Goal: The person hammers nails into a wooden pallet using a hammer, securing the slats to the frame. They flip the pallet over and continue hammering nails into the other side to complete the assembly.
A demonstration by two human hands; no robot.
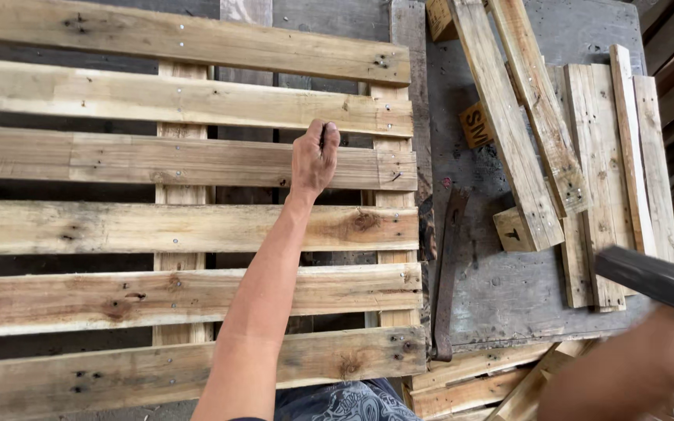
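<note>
The left hand [315, 158] is reaching out over a pallet [189, 226], its fingers [329, 134] curling narrow around the far edge of the third slat [157, 160] from the top, gripping that slat at about the 12 o'clock side of the hand. The forearm is stretching back toward 6 o'clock across the lower slats. The pallet is lying flat, filling the left two thirds of the view, its slats running side to side over upright runners.

The right hand [665, 351] is sitting at 4 o'clock in the view, badly blurred; it is closing around the handle of a dark tool [653, 277], though how tightly the fingers are wrapping it I cannot tell. The tool's dark bar is angling up toward 10 o'clock from the hand.

A rusty bar [446, 273] is lying just beside the pallet's right edge on the grey counter [501, 296]. Loose boards [579, 156] are stacking at 2 o'clock, with small wooden blocks [512, 230] touching them. More boards are lying at 5 o'clock, near the right hand.
</note>
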